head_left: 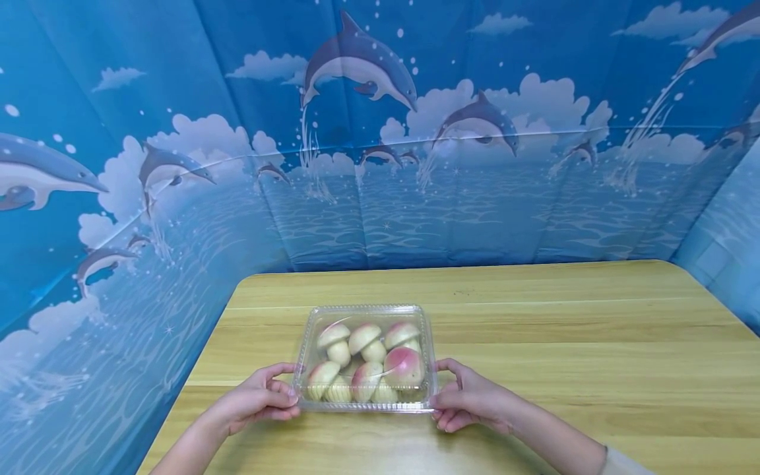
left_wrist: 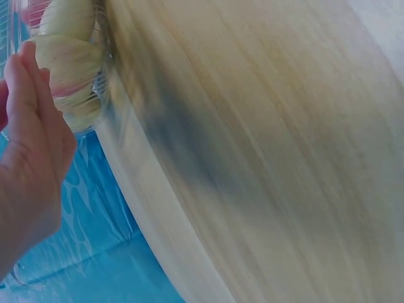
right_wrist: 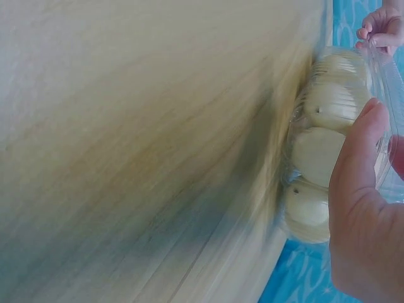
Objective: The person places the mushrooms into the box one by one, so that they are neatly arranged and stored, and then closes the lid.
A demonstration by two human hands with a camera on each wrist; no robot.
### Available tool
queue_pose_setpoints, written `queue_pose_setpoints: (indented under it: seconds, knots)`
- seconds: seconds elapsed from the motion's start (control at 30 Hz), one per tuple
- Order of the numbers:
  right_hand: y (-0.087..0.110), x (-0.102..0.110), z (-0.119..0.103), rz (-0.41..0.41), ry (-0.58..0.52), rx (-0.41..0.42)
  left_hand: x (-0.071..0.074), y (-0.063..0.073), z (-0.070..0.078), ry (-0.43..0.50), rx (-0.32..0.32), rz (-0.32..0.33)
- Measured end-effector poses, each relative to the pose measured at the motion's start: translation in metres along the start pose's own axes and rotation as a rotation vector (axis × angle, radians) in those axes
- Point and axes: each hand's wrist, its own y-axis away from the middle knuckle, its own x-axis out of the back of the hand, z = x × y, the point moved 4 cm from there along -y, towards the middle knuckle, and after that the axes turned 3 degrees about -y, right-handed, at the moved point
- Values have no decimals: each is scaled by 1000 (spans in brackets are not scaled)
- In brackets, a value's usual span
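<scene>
A clear plastic clamshell box (head_left: 365, 307), its lid down, holds several mushroom-shaped pieces (head_left: 365, 338) with cream stems and pink-tinged caps. My left hand (head_left: 261, 399) grips the box's left side near the front corner, thumb and fingers at the rim. On the opposite side, my right hand (head_left: 472, 399) pinches the rim the same way. From the right wrist, the thumb (right_wrist: 363, 145) shows along the ribbed side wall, with pale round pieces (right_wrist: 315, 154) behind the plastic. In the left wrist view, straight-looking fingers (left_wrist: 28, 95) overlap the box's end.
Under the box lies a light wood-grain table (head_left: 564, 343) with rounded far corners. A blue curtain (head_left: 380, 218) printed with dolphins, clouds and waves hangs along the table's back and sides. A few tiny dark specks (head_left: 462, 292) mark the tabletop near its far edge.
</scene>
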Motion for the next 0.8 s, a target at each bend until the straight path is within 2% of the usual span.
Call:
queue_pose_setpoints:
  seconds: [0.23, 0.8]
  knots:
    - [2, -1, 0, 21, 4, 2, 0, -1, 0, -5, 13, 45]
    - [-1, 0, 0, 24, 11, -7, -2, 0, 1, 3, 17, 48]
